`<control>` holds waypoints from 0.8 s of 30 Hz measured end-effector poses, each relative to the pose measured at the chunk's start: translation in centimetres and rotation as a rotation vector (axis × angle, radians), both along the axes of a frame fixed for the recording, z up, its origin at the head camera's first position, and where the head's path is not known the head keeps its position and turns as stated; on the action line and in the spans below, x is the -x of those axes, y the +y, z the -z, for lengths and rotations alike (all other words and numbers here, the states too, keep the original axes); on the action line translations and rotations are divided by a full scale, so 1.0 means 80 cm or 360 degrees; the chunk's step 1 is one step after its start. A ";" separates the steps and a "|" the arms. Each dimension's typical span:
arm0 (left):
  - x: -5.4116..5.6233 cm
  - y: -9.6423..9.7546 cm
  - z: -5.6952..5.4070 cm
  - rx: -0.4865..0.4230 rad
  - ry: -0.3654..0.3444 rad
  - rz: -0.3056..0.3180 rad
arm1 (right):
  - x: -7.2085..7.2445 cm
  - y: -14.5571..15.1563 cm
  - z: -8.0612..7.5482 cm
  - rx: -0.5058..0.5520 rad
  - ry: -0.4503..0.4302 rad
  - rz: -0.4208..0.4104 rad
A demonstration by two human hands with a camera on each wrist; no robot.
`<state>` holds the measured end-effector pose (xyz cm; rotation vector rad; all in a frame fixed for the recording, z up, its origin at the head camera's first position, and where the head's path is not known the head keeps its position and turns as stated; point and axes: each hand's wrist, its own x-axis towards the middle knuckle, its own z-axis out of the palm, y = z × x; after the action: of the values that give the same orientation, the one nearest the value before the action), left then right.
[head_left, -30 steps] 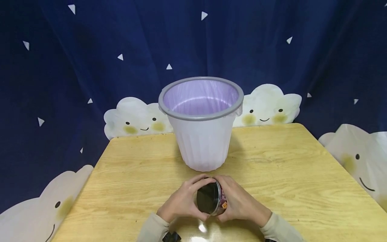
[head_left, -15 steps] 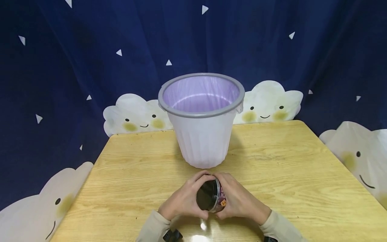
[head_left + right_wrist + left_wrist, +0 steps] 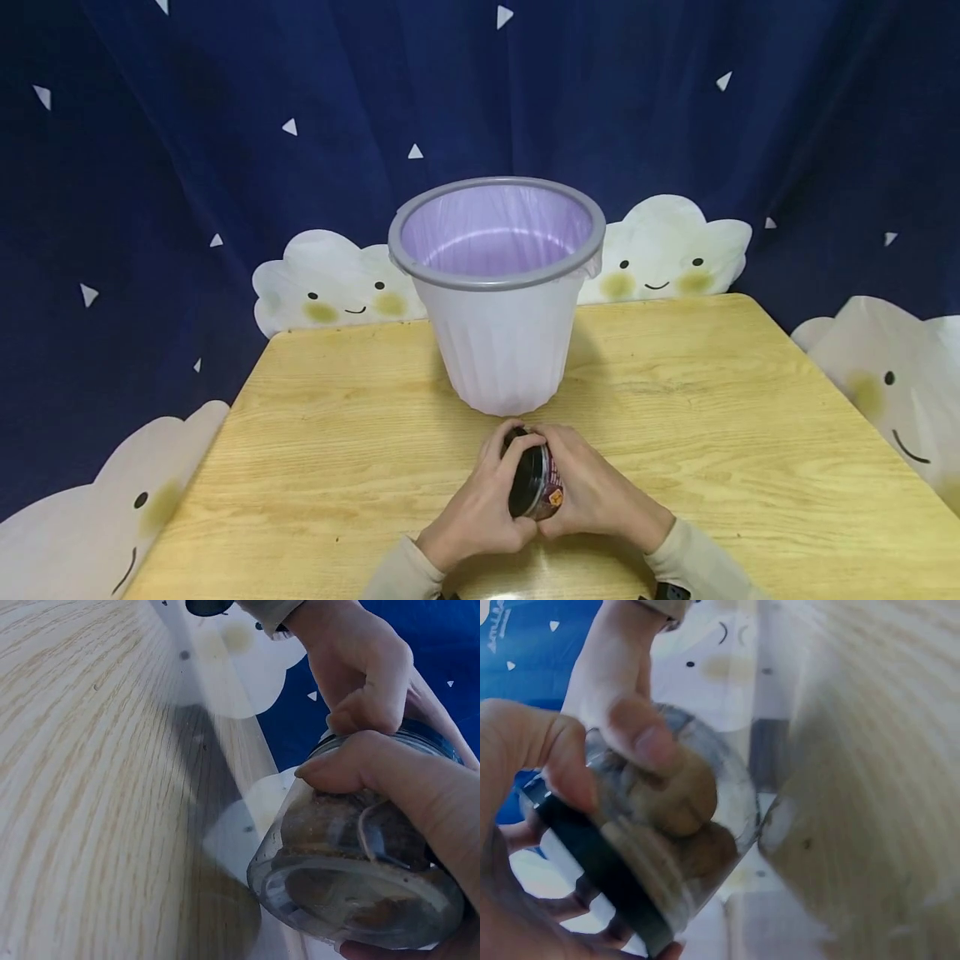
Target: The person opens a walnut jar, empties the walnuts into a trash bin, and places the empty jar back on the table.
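A clear jar (image 3: pixel 554 500) with a black lid (image 3: pixel 529 482) and a dark red label lies tilted between my two hands, close above the table. Brown roundish pieces (image 3: pixel 682 791) show through its wall in the left wrist view. My left hand (image 3: pixel 483 504) grips the lid, fingers curled round its edge and hiding part of it. Round the jar's body my right hand (image 3: pixel 600 496) holds on, its thumb (image 3: pixel 360 761) lying along the wall. The jar's bottom (image 3: pixel 352 900) faces the right wrist camera.
A white bin (image 3: pixel 510 350) with a grey rim and a lilac lining stands on the wooden table (image 3: pixel 337 417), just beyond the hands. Behind the table hangs a dark blue curtain (image 3: pixel 337 100) with white triangles and smiling clouds.
My left hand has turned on the lid and shifted right, so less of the lid's top shows. The right hand keeps its hold on the jar. The head view has tipped slightly.
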<state>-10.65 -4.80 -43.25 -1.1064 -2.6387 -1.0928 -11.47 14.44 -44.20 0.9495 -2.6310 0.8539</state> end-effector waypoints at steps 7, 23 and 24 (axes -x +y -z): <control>0.000 -0.001 0.000 -0.0077 -0.0109 0.0015 | 0.001 -0.001 0.001 0.0018 0.0023 -0.0005; 0.006 -0.006 -0.004 -0.0160 -0.0291 0.0159 | -0.002 -0.002 0.001 0.0032 -0.0059 -0.0007; 0.009 -0.011 -0.007 -0.0122 -0.0275 0.0215 | -0.001 -0.002 0.002 0.0038 -0.0059 -0.0016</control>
<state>-11.37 -5.68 -42.72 -1.2437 -2.6547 -1.3616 -11.37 14.30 -44.33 0.9504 -2.6429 0.9117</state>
